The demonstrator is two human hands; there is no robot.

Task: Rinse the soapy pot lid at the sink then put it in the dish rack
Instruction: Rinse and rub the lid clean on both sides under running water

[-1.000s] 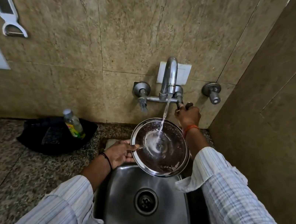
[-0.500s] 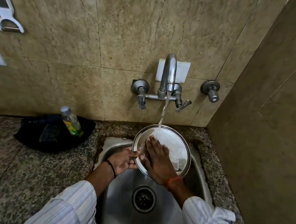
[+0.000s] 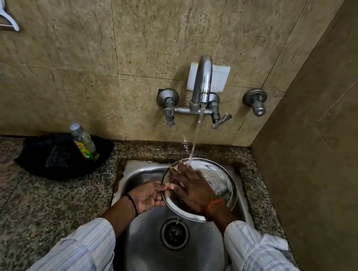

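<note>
A round steel pot lid (image 3: 224,184) is held tilted over the steel sink (image 3: 144,172), under the running tap (image 3: 203,80). Water (image 3: 197,133) falls from the spout onto the lid's far edge and drips off its near rim toward the drain (image 3: 174,234). My left hand (image 3: 149,195) grips the lid's left rim. My right hand (image 3: 190,187) lies flat on the lid's inner face, fingers spread, fingertips under the stream. No dish rack is in view.
A black tray (image 3: 35,159) with a scrub pad and a small clear bottle (image 3: 84,141) sits on the granite counter left of the sink. Tap handles (image 3: 221,121) and a side valve (image 3: 257,102) stick out of the tiled wall. A side wall stands close on the right.
My right hand left the tap handle and came down flat onto the lid's inner face. The lid has sunk lower into the sink while water keeps running.
</note>
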